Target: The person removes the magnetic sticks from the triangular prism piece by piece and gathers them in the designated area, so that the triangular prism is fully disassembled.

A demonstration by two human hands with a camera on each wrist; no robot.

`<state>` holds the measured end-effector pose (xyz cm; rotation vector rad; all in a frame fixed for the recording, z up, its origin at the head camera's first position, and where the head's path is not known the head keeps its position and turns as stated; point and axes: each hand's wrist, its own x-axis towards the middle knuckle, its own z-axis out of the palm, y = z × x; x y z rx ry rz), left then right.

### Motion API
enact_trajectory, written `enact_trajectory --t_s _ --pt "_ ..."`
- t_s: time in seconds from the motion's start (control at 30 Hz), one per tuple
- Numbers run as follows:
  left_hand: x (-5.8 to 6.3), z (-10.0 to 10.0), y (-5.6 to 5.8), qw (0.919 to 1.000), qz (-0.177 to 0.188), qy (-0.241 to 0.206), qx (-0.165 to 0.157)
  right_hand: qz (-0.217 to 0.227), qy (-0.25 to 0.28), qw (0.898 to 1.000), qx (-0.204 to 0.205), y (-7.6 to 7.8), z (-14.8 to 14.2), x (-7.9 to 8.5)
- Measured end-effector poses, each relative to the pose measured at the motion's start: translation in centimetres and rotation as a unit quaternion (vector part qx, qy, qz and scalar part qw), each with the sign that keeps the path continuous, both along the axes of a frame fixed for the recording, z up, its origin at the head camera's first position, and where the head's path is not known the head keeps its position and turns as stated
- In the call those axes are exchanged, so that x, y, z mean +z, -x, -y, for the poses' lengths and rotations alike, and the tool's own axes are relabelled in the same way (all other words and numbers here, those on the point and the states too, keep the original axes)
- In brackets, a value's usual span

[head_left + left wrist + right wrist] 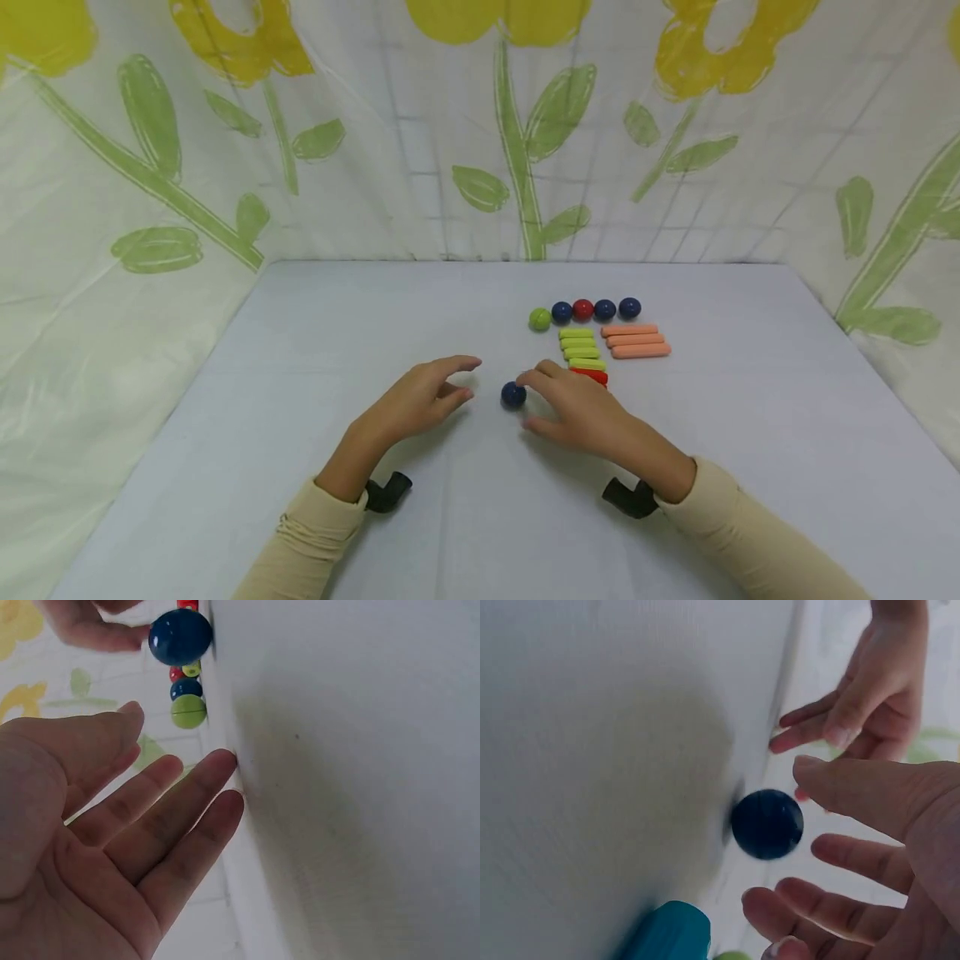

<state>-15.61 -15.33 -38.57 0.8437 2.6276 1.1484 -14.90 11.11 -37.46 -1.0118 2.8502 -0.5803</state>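
Note:
A dark blue ball [513, 395] sits on the white table between the two hands. My right hand [577, 412] is just right of it, fingers spread and slightly bent. In the right wrist view, a gap shows between the ball [768, 824] and the thumb and fingers. My left hand [423, 396] hovers to the left, palm turned inward, holding nothing. Its fingers are relaxed and apart from the ball in the left wrist view. Beyond the right hand lies a red stick [590, 376], partly covered by it. A teal cylinder [671, 934] shows low in the right wrist view.
Farther back, a row has a green ball [540, 319], a red ball [582, 310] and several dark blue balls [629, 308]. Yellow-green sticks [577, 343] and three orange sticks [636, 341] lie in front of it. A flowered curtain [360, 183] hangs behind the table.

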Motion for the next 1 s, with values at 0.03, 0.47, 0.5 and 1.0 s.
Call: enact_trajectory --t_s 0.03,0.47,0.5,1.0 --pt "0.0 0.0 0.0 1.0 0.0 0.002 0.0 -0.011 -0.002 1.0 0.002 0.2 0.2 -0.1" --pt "-0.1 0.1 -0.4 0.9985 -0.022 0.048 0.014 0.004 0.028 0.999 -0.028 2.7 -2.0 0.8" --pt "-0.1 0.2 -0.4 0.9984 -0.024 0.05 0.014 0.008 0.037 0.998 -0.04 3.2 -2.7 1.2" --pt "-0.4 0.5 -0.5 0.9964 -0.052 0.066 0.011 0.049 0.06 0.96 -0.268 11.4 -13.9 0.9"
